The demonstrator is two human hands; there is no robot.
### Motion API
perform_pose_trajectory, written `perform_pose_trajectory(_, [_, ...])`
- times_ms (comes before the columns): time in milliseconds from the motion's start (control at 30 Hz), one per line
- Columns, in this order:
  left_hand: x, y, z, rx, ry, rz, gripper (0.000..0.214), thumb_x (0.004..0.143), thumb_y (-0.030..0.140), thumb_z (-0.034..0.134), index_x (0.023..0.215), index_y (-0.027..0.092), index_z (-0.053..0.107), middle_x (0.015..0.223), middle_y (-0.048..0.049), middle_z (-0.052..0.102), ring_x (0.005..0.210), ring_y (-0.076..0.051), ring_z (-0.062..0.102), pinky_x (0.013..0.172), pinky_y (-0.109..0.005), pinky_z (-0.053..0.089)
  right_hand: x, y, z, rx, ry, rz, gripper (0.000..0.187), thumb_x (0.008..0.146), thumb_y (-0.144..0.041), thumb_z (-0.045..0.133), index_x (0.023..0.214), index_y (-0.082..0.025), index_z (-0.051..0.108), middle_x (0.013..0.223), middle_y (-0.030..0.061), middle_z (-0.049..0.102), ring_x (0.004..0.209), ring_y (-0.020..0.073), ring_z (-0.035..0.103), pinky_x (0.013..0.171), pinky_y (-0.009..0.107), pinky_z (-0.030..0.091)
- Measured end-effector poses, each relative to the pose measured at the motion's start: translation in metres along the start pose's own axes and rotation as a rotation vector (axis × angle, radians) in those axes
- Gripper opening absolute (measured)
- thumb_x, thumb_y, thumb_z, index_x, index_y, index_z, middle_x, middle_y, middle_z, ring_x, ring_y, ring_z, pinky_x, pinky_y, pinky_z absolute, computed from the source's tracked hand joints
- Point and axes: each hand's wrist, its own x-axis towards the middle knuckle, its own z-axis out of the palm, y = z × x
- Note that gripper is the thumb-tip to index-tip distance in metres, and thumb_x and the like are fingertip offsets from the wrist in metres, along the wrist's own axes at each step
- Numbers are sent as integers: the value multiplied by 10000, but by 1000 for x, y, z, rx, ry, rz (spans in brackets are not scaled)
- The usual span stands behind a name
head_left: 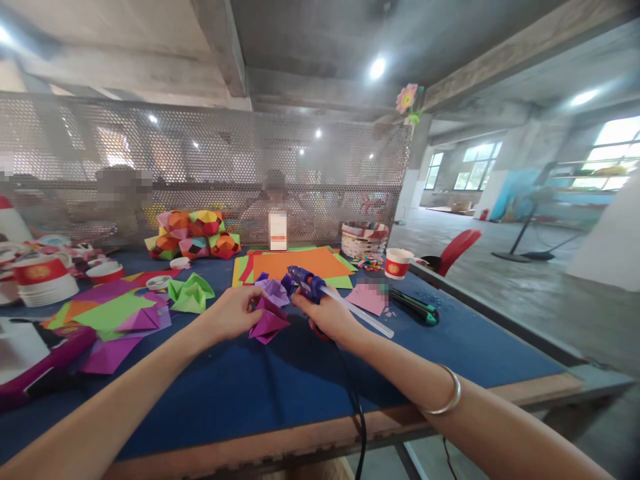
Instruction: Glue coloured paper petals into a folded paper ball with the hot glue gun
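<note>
My left hand (234,311) is closed on a folded magenta and purple paper piece (269,320), held just above the blue table cover (280,387). My right hand (327,317) grips a blue glue gun (306,283) with its nozzle pointing left at the paper. A clear glue stick (357,312) juts out of the gun's back toward the right. The gun's black cord (356,407) hangs over the table's front edge. A bangle (449,399) sits on my right wrist.
Coloured paper sheets (295,265), folded paper shapes (193,241), a green folded piece (190,293), stacked paper cups (43,279), a red cup (397,263), a basket (364,239) and a green cutter (415,305) lie about. Perforated metal screen (200,167) behind, people beyond it. Red chair (457,248) at right.
</note>
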Motion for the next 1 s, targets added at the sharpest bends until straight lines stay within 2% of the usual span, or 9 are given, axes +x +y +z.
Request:
perform_pose_trajectory(133, [1, -4, 3, -72, 21, 18, 291, 700, 176, 529, 899, 198, 740, 640, 15, 705, 571, -169, 633, 568, -263, 462, 1, 2, 0, -6, -16, 10, 160, 855, -359, 652, 824, -211, 599, 570, -65, 529, 369, 89, 471, 410, 222, 373])
perform_pose_trajectory(300, [0, 3, 7, -87, 309, 105, 319, 739, 194, 533, 999, 190, 717, 981, -66, 809, 835, -230, 744, 808, -349, 565, 4, 12, -1, 136, -76, 3, 369, 803, -549, 734, 873, -205, 621, 632, -55, 553, 419, 78, 484, 405, 205, 369])
perform_pose_trajectory(400, [-3, 12, 9, -69, 391, 118, 343, 749, 183, 545, 1051, 191, 707, 1054, -78, 808, 914, -248, 749, 870, -375, 573, 5, 15, -1, 243, -126, -61, 500, 766, -558, 783, 1110, -218, 652, 782, -27, 643, 445, 67, 480, 397, 202, 375])
perform_pose_trajectory(500, [-7, 18, 12, -79, 400, 123, 342, 753, 159, 545, 1048, 198, 713, 1107, -81, 801, 1016, -261, 744, 895, -371, 574, 4, 12, -1, 302, -148, -105, 603, 736, -478, 833, 1250, -246, 620, 852, -16, 675, 517, 85, 540, 440, 204, 451])
perform_pose_trajectory(633, [-8, 20, 16, -123, 402, 133, 334, 748, 135, 530, 1011, 214, 720, 1078, -66, 802, 1020, -251, 743, 911, -368, 566, 4, 11, 0, 300, -153, -81, 447, 754, -440, 814, 1110, -208, 674, 805, -3, 668, 600, 120, 609, 503, 223, 525])
perform_pose_trajectory(800, [-3, 16, 21, -293, 404, 100, 305, 728, 198, 544, 977, 179, 720, 1083, -106, 790, 963, -255, 742, 913, -407, 569, 7, 19, 2, 230, -108, -83, 425, 759, -445, 797, 1108, -236, 672, 895, 13, 687, 628, 133, 622, 490, 240, 551])
perform_pose_trajectory(900, [-1, 16, 22, -424, 361, 74, 305, 692, 237, 570, 947, 173, 724, 1033, -105, 799, 956, -262, 747, 929, -415, 573, 7, 18, 2, 214, -99, -60, 322, 761, -381, 768, 1035, -232, 686, 893, 15, 696, 636, 142, 627, 481, 242, 548])
perform_pose_trajectory(1000, [0, 19, 21, -508, 278, 26, 284, 656, 262, 625, 907, 189, 734, 951, -79, 809, 946, -269, 749, 906, -401, 580, 5, 13, 2, 174, -48, -18, 244, 750, -307, 728, 968, -205, 687, 825, 5, 699, 535, 120, 589, 470, 249, 529])
